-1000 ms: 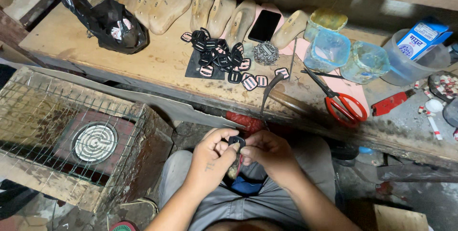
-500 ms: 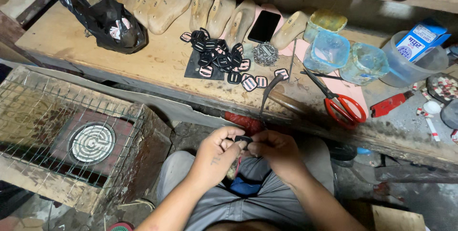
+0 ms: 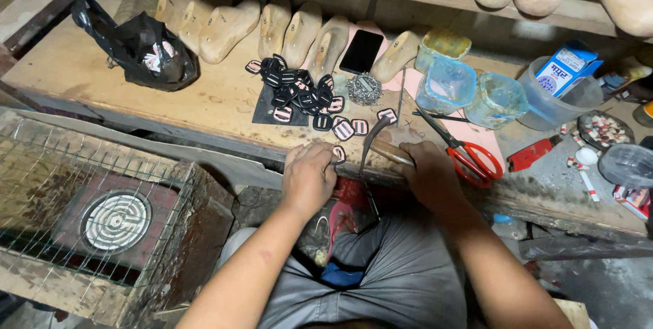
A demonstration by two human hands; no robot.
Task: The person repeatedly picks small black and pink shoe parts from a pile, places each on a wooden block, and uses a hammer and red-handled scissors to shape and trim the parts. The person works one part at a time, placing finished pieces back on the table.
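At the front edge of the wooden workbench (image 3: pixel 88 64), the left hand (image 3: pixel 307 178) is pinching a small black-and-pink striped patch (image 3: pixel 338 154) between its fingertips. The right hand (image 3: pixel 430 174) is closing around the wooden handle of a curved metal tool (image 3: pixel 373 140) lying on the bench edge. More striped patches (image 3: pixel 299 91) are lying in a heap behind. A blue-and-white carton (image 3: pixel 563 70) is standing in a clear tub at the right, a black plastic bag (image 3: pixel 146 54) is sitting at the left, and red-handled scissors (image 3: pixel 469 156) are lying just beside the right hand.
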